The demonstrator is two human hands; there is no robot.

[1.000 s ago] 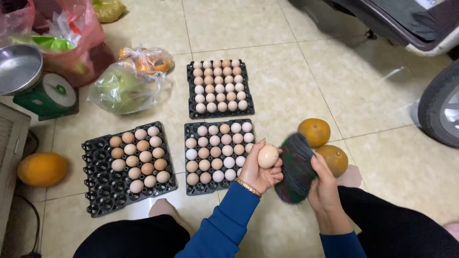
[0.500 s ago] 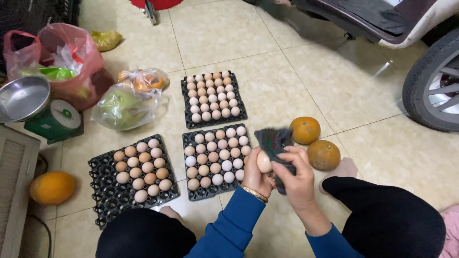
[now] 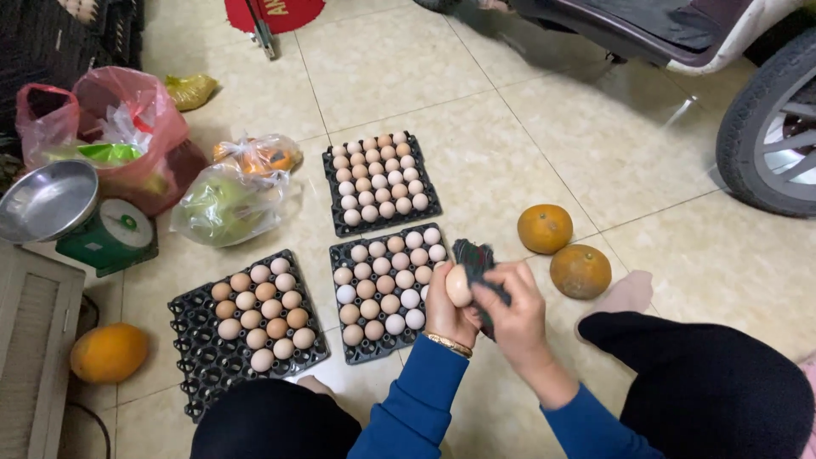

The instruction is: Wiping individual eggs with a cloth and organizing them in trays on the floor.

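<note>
My left hand [image 3: 444, 308] holds a pale egg [image 3: 459, 286] upright between its fingers. My right hand [image 3: 512, 310] presses a dark green and red cloth [image 3: 474, 260] against the egg's side. Both hands hover over the right edge of the near middle black egg tray [image 3: 340, 256], which is full of brown and white eggs. A second full tray [image 3: 331, 158] lies farther away. A third tray [image 3: 189, 340] at the near left is partly filled.
Two orange round fruits [image 3: 545, 229] [image 3: 580, 271] lie on the tiled floor to the right, another [image 3: 109, 352] at the left. Plastic bags of produce [image 3: 225, 202], a green scale with a metal bowl [image 3: 48, 199] and a scooter wheel [image 3: 769, 136] surround the trays.
My right hand has brought the cloth from beside the egg onto it. The camera view has shifted, so the trays sit lower in the frame.
</note>
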